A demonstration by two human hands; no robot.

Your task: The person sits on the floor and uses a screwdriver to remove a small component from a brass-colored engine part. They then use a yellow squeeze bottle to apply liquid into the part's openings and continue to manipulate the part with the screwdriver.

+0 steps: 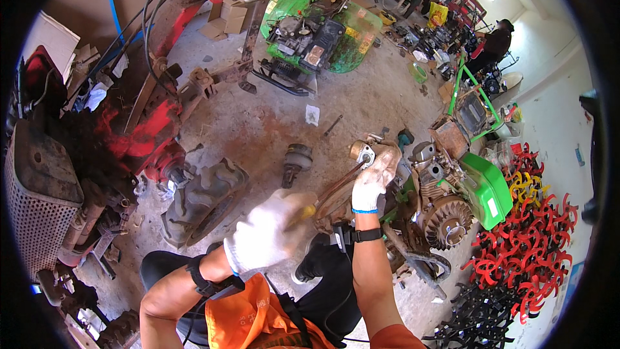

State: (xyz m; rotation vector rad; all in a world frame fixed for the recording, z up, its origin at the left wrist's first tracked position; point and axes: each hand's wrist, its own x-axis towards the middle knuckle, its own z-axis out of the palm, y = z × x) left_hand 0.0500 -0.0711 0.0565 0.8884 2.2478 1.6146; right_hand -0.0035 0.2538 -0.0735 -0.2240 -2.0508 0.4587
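Note:
My left hand (272,227), in a white work glove, is closed around the yellow handle of what looks like a screwdriver (341,183). Its thin shaft slants up and right to the part in my other hand. My right hand (376,178), in a soiled white glove, grips a small carburetor (365,156) with a brass-coloured bowl and a pale flange. The shaft's tip meets or overlaps the flange; actual contact is unclear. Beside my right hand stands a partly stripped engine (429,184) with a finned flywheel (447,223) and a green fuel tank (485,192).
A dark cylindrical part (297,158) and a greasy metal casing (203,203) lie left on the concrete floor. Red machinery (145,139) stands farther left, a green tiller (310,35) ahead. Red and black curved blades (523,239) are heaped right. A person (496,45) sits at the far right.

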